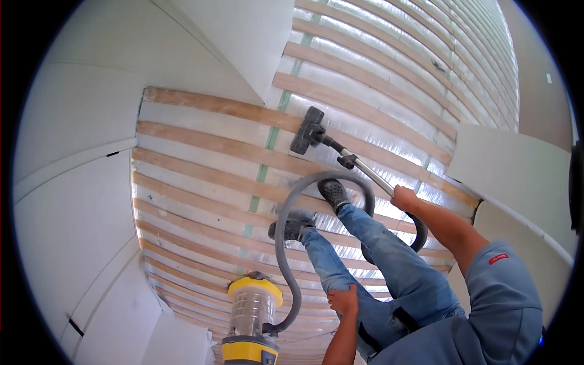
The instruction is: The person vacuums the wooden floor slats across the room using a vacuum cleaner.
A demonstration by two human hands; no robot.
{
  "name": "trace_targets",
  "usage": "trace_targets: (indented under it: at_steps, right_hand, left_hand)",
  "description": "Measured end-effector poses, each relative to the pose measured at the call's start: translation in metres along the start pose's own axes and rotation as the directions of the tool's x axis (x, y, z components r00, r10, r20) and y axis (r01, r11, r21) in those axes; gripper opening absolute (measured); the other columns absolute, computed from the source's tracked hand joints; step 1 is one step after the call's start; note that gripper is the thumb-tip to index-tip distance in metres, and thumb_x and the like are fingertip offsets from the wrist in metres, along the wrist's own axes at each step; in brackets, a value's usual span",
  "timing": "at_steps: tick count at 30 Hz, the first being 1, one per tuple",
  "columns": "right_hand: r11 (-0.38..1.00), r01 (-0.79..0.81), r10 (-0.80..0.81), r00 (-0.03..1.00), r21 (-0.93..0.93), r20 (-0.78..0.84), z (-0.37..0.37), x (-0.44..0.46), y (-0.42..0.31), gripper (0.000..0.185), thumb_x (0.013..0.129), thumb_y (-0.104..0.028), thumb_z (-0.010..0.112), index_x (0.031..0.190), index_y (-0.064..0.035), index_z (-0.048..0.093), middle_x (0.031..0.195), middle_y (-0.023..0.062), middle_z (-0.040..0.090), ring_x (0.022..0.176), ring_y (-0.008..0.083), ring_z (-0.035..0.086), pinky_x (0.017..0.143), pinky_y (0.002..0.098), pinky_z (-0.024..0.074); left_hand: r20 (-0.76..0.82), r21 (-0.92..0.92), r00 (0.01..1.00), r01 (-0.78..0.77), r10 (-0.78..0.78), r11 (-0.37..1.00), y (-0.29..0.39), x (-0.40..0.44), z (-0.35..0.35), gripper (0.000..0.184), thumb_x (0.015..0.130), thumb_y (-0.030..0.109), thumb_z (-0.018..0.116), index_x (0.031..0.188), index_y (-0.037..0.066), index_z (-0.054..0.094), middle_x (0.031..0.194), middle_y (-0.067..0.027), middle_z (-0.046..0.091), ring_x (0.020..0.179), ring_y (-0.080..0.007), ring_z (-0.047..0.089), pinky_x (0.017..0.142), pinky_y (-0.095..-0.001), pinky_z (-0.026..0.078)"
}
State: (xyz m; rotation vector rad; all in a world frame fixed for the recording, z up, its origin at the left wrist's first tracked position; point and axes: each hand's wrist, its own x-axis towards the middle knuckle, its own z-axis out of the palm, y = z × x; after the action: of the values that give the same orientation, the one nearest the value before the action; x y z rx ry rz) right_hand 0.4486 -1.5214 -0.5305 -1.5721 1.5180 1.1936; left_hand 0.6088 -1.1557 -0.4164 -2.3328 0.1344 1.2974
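My right hand point(403, 198) is wrapped around the metal tube point(372, 175) of a vacuum cleaner. At the tube's far end, the dark floor nozzle point(308, 130) lies across a wooden batten and the silvery sheet beside it. A grey hose point(283, 243) loops around my feet and runs to the vacuum's yellow and clear canister point(252, 310), at the bottom of the view. My left hand point(344, 299) is at the thigh of my blue jeans point(389, 261), its fingers curled against the cloth.
Parallel wooden battens point(201, 139) run over silvery foil, with raised edges and gaps between them. My dark perforated shoes point(334, 193) stand among them, close to the hose. White walls point(73, 134) rise at left, and a pale panel point(511, 161) stands at right.
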Motion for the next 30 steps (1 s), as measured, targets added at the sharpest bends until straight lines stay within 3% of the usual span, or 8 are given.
trace_targets:
  at_steps: [6, 12, 18, 20, 22, 26, 28, 30]
  right_hand:
    - [0.977, 0.211, -0.209, 0.976, 0.029, -0.06, -0.044, 0.057, -0.072, 0.039, 0.082, -0.026, 0.068, 0.107, 0.0043, 0.066, 0.102, 0.0265, 0.071, 0.095, 0.0415, 0.07, 0.083, 0.0475, 0.0563]
    - [0.971, 0.205, -0.194, 0.976, 0.123, -0.103, -0.035, 0.079, -0.11, 0.042, 0.082, -0.033, 0.069, 0.104, 0.003, 0.068, 0.101, 0.0248, 0.072, 0.095, 0.0389, 0.071, 0.082, 0.046, 0.0567]
    - [0.99, 0.126, -0.127, 0.992, 0.066, 0.017, -0.025, 0.034, -0.009, 0.041, 0.086, -0.034, 0.066, 0.102, 0.003, 0.068, 0.09, 0.0209, 0.073, 0.076, 0.0346, 0.073, 0.076, 0.0434, 0.0582]
    - [0.987, -0.086, 0.074, 0.993, 0.134, 0.091, -0.014, 0.013, 0.025, 0.041, 0.086, -0.034, 0.066, 0.103, 0.0041, 0.068, 0.088, 0.0212, 0.073, 0.076, 0.0344, 0.073, 0.074, 0.0429, 0.0584]
    - [0.996, -0.063, 0.059, 0.997, 0.069, 0.049, 0.005, -0.005, 0.066, 0.04, 0.085, -0.029, 0.066, 0.103, 0.0062, 0.07, 0.088, 0.0204, 0.073, 0.078, 0.0339, 0.073, 0.073, 0.0421, 0.0576]
    - [0.957, -0.257, 0.231, 0.956, 0.133, 0.181, 0.004, -0.049, 0.1, 0.038, 0.086, -0.028, 0.068, 0.108, 0.0039, 0.068, 0.089, 0.0196, 0.073, 0.076, 0.0297, 0.074, 0.071, 0.0401, 0.0578]
    - [0.959, -0.224, 0.211, 0.974, 0.172, 0.088, 0.03, -0.057, 0.12, 0.037, 0.084, -0.029, 0.072, 0.101, 0.0032, 0.064, 0.081, 0.0198, 0.072, 0.065, 0.0288, 0.072, 0.065, 0.0392, 0.0583]
    - [0.97, -0.203, 0.195, 0.978, 0.136, 0.073, 0.037, -0.067, 0.118, 0.043, 0.085, -0.035, 0.073, 0.104, 0.0041, 0.066, 0.091, 0.0227, 0.072, 0.083, 0.0356, 0.073, 0.077, 0.0431, 0.0579]
  left_hand:
    - [-0.014, 0.058, 1.0, -0.025, 0.026, 0.998, 0.001, -0.002, 0.003, 0.09, 0.072, 0.061, 0.071, 0.122, -0.01, 0.048, 0.122, -0.0252, 0.056, 0.112, -0.0404, 0.059, 0.096, -0.0506, 0.048]
    - [-0.008, 0.076, 0.999, -0.039, 0.039, 0.996, 0.008, -0.004, -0.007, 0.093, 0.071, 0.061, 0.073, 0.122, -0.011, 0.046, 0.122, -0.0265, 0.055, 0.113, -0.0424, 0.058, 0.098, -0.0514, 0.048]
    - [0.003, 0.086, 1.0, -0.005, 0.005, 0.996, 0.017, -0.009, -0.011, 0.095, 0.072, 0.06, 0.073, 0.126, -0.013, 0.044, 0.123, -0.0266, 0.055, 0.115, -0.0416, 0.057, 0.099, -0.0505, 0.047]
    - [-0.005, 0.086, 1.0, -0.001, 0.002, 0.996, 0.016, -0.008, -0.008, 0.094, 0.071, 0.061, 0.073, 0.125, -0.012, 0.045, 0.124, -0.0257, 0.055, 0.114, -0.0404, 0.058, 0.098, -0.0497, 0.047]
    - [-0.011, 0.085, 1.0, -0.002, 0.003, 0.996, 0.014, -0.007, -0.008, 0.094, 0.07, 0.061, 0.072, 0.124, -0.011, 0.046, 0.124, -0.0249, 0.055, 0.113, -0.0393, 0.058, 0.097, -0.0488, 0.047]
    - [0.013, 0.059, 1.0, 0.014, -0.014, 0.998, 0.019, -0.009, -0.014, 0.092, 0.071, 0.059, 0.072, 0.125, -0.011, 0.046, 0.126, -0.0249, 0.054, 0.116, -0.0397, 0.056, 0.1, -0.0486, 0.046]
    - [0.002, 0.046, 1.0, 0.005, -0.005, 0.999, 0.019, -0.008, -0.017, 0.092, 0.071, 0.059, 0.072, 0.126, -0.01, 0.045, 0.126, -0.0251, 0.054, 0.116, -0.0395, 0.057, 0.1, -0.049, 0.046]
    - [0.006, 0.055, 1.0, 0.009, -0.01, 0.998, 0.02, -0.007, -0.017, 0.093, 0.071, 0.059, 0.073, 0.127, -0.011, 0.045, 0.126, -0.0248, 0.054, 0.115, -0.0391, 0.057, 0.099, -0.0493, 0.047]
